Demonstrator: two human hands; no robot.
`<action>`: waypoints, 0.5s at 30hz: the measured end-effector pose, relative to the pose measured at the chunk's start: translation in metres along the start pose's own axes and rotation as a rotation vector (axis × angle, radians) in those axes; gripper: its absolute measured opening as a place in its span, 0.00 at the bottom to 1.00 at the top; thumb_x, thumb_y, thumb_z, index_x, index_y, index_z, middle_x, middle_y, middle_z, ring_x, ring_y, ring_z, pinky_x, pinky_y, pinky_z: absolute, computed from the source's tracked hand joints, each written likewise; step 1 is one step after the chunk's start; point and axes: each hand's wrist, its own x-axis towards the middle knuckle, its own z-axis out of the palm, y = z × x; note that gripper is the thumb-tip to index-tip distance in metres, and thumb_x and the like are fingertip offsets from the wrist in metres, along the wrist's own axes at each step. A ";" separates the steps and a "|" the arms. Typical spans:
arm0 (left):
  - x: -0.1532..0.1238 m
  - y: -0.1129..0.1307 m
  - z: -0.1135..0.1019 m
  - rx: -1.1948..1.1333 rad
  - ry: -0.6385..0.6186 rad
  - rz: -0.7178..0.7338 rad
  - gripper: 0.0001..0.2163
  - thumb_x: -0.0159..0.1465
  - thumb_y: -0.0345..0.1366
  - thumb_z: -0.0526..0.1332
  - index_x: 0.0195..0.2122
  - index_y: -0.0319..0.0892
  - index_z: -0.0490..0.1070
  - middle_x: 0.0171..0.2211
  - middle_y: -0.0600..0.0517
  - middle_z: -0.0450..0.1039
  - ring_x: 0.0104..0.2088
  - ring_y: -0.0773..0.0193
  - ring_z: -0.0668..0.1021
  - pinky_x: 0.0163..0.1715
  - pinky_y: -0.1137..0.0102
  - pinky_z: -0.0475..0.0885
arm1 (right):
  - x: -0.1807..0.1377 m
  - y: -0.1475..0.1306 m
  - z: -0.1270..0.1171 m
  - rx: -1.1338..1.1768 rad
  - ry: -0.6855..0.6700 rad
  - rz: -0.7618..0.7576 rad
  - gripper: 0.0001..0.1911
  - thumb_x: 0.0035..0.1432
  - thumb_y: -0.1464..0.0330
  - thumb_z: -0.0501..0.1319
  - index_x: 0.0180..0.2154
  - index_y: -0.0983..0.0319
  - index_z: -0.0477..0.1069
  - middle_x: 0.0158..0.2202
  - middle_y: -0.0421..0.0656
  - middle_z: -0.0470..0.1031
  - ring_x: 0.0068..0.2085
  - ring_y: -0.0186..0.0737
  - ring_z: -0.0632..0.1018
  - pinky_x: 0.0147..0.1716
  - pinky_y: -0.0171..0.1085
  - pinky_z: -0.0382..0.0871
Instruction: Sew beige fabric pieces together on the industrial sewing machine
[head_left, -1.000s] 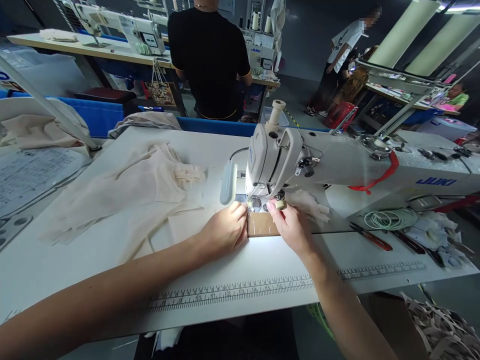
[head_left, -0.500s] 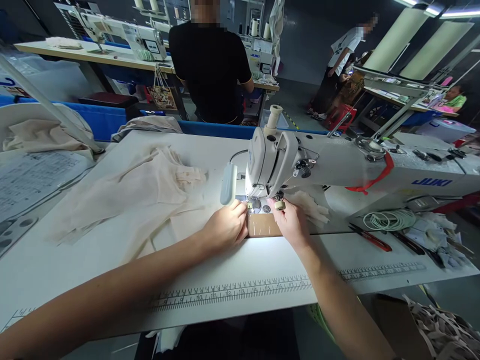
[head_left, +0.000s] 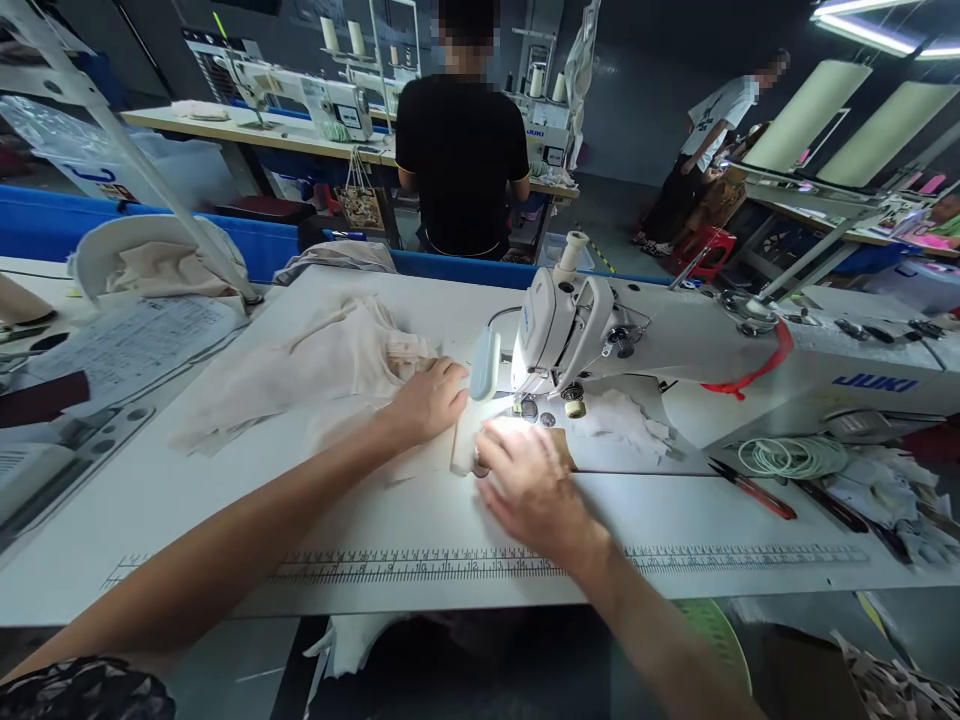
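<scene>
A white JUKI sewing machine (head_left: 675,340) stands on the white table (head_left: 375,520), its lamp lighting the needle area. My left hand (head_left: 431,398) rests on the edge of a pile of beige fabric (head_left: 315,365) left of the machine, fingers curled onto the cloth. My right hand (head_left: 529,485) lies palm down in front of the needle plate, pressing a small pale fabric piece (head_left: 463,448) flat; its fingers look stretched out. A brown cardboard patch by the needle is mostly hidden under that hand.
White cut pieces (head_left: 622,425) lie behind the needle. Red-handled snips (head_left: 754,490) and a coil of cord (head_left: 784,455) sit at right. A printed ruler (head_left: 450,568) runs along the front edge. A person in black (head_left: 461,160) stands at the table behind; another person stands far right.
My left hand moved left from the needle plate onto the beige fabric pile. My right hand left the presser foot area and came down flat on a pale piece in front. The view shifted left.
</scene>
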 end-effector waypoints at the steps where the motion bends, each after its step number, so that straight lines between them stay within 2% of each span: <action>1: -0.003 -0.001 -0.005 0.044 -0.043 -0.045 0.07 0.63 0.32 0.53 0.37 0.39 0.71 0.34 0.44 0.75 0.39 0.52 0.78 0.37 0.62 0.73 | -0.001 -0.012 0.005 0.000 -0.028 -0.060 0.24 0.64 0.62 0.59 0.58 0.65 0.67 0.61 0.54 0.68 0.63 0.54 0.65 0.63 0.56 0.58; 4: -0.018 0.006 -0.019 0.079 -0.215 -0.140 0.09 0.66 0.38 0.53 0.36 0.40 0.70 0.28 0.47 0.75 0.32 0.53 0.77 0.33 0.63 0.69 | -0.011 -0.041 0.020 0.053 -0.083 -0.144 0.39 0.62 0.49 0.58 0.63 0.71 0.60 0.65 0.58 0.63 0.68 0.57 0.57 0.67 0.61 0.48; 7: -0.040 0.017 -0.031 -0.051 -0.364 -0.144 0.11 0.68 0.40 0.50 0.34 0.42 0.68 0.22 0.53 0.71 0.24 0.59 0.74 0.25 0.68 0.62 | -0.030 -0.056 0.030 0.071 -0.059 -0.141 0.45 0.60 0.45 0.58 0.65 0.72 0.57 0.61 0.58 0.66 0.64 0.59 0.62 0.66 0.62 0.49; 9: -0.060 0.020 -0.040 -0.169 -0.418 -0.099 0.12 0.68 0.41 0.50 0.33 0.43 0.68 0.21 0.55 0.71 0.22 0.62 0.72 0.24 0.69 0.59 | -0.046 -0.062 0.030 0.058 0.001 -0.139 0.36 0.61 0.51 0.60 0.61 0.70 0.62 0.54 0.55 0.73 0.56 0.57 0.69 0.61 0.59 0.59; 11: -0.085 0.016 -0.052 -0.313 -0.438 -0.102 0.13 0.68 0.44 0.50 0.33 0.43 0.68 0.23 0.55 0.71 0.23 0.65 0.71 0.25 0.70 0.60 | -0.062 -0.069 0.024 0.103 0.062 -0.135 0.16 0.64 0.65 0.58 0.50 0.65 0.71 0.41 0.49 0.76 0.44 0.49 0.73 0.48 0.50 0.69; 12: -0.101 0.012 -0.061 -0.398 -0.455 -0.142 0.14 0.68 0.45 0.50 0.32 0.44 0.68 0.23 0.55 0.70 0.23 0.66 0.70 0.24 0.71 0.60 | -0.071 -0.074 0.019 0.174 0.084 -0.128 0.09 0.65 0.70 0.55 0.43 0.63 0.73 0.35 0.46 0.76 0.39 0.46 0.72 0.41 0.45 0.69; 14: -0.138 0.000 -0.081 -0.578 -0.526 -0.269 0.16 0.68 0.49 0.52 0.31 0.43 0.67 0.21 0.57 0.66 0.21 0.68 0.68 0.22 0.74 0.60 | -0.089 -0.082 0.011 0.442 0.067 -0.094 0.09 0.64 0.72 0.52 0.36 0.61 0.71 0.30 0.43 0.74 0.34 0.42 0.71 0.35 0.41 0.66; 15: -0.160 -0.007 -0.091 -0.665 -0.587 -0.336 0.17 0.68 0.49 0.53 0.30 0.43 0.67 0.20 0.58 0.64 0.20 0.69 0.66 0.21 0.75 0.60 | -0.098 -0.087 0.009 0.621 0.013 -0.033 0.09 0.64 0.71 0.53 0.34 0.61 0.71 0.29 0.42 0.73 0.33 0.40 0.71 0.33 0.39 0.65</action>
